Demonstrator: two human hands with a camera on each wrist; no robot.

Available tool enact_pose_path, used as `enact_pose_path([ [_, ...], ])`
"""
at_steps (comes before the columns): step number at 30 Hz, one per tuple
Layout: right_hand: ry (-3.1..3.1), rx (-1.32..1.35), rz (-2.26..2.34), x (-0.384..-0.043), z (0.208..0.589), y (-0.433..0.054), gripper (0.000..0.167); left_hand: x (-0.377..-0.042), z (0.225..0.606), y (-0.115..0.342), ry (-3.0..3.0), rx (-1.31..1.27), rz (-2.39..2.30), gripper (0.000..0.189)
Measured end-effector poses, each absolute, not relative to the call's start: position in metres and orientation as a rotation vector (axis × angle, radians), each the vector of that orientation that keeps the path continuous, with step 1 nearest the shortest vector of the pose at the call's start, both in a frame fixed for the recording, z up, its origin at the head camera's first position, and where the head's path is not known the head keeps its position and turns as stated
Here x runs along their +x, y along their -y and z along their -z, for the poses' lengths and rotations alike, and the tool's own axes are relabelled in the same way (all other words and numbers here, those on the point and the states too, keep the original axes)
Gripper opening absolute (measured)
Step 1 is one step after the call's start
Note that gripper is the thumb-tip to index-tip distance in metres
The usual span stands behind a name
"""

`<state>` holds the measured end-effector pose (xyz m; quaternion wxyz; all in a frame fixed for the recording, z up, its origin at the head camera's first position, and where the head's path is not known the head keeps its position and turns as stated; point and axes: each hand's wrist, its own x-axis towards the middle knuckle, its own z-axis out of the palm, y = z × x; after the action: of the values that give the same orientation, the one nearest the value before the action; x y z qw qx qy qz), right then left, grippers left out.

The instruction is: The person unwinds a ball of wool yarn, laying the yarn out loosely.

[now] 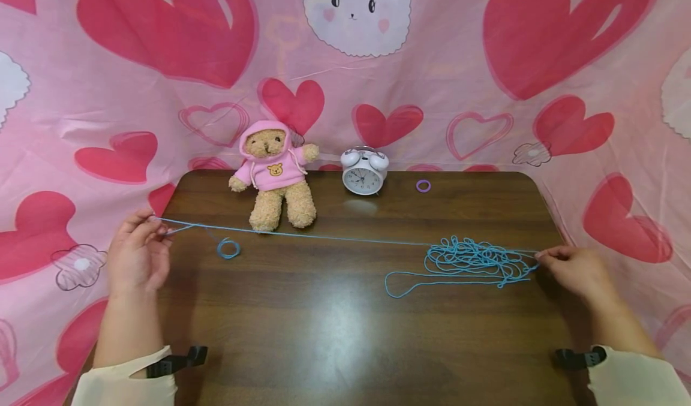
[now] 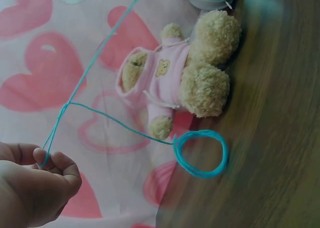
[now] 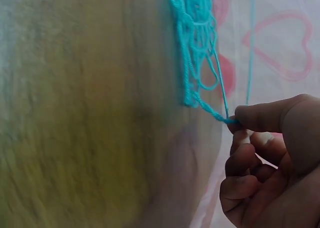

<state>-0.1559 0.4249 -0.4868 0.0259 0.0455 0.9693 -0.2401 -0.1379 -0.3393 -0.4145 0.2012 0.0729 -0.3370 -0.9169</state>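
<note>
A blue string (image 1: 335, 238) runs straight across the table between both hands. At the left, my left hand (image 1: 139, 250) holds a loop of it between thumb and fingers; in the left wrist view a knot (image 2: 66, 105) sits just beyond the fingertips. From that knot a strand leads down to a small round coil (image 2: 201, 154) of the same string. My right hand (image 1: 574, 268) pinches the string between thumb and forefinger at the right. Beside its fingertips lies a loose, tangled heap (image 1: 475, 259) of blue string, with one long loop reaching left.
A teddy bear (image 1: 278, 175) in a pink hoodie sits at the back left of the brown table (image 1: 259, 346). Next to it stands a white alarm clock (image 1: 363, 175), then a purple ring (image 1: 423, 186). A pink heart-patterned cloth (image 1: 432, 70) hangs behind.
</note>
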Motion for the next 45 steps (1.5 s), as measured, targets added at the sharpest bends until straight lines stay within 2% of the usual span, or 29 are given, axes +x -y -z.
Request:
enact_pose_path([
  [10,-2.969,0.088,0.679,-0.159,0.492,-0.416,0.037,-0.139,0.420,0.327,1.024,0.195,2.591,0.022],
  [24,-3.030,0.066,0.753,-0.158,0.474,-0.405,0.038,-0.141,0.421,0.319,1.076,0.174,2.592,0.020],
  [33,-3.119,0.064,0.838,-0.160,0.471,-0.369,0.032,-0.145,0.419,0.305,1.115,0.133,2.608,0.021],
  [45,-3.077,-0.064,0.988,-0.167,0.467,-0.301,0.026,-0.151,0.417,0.284,1.158,0.083,2.610,0.019],
])
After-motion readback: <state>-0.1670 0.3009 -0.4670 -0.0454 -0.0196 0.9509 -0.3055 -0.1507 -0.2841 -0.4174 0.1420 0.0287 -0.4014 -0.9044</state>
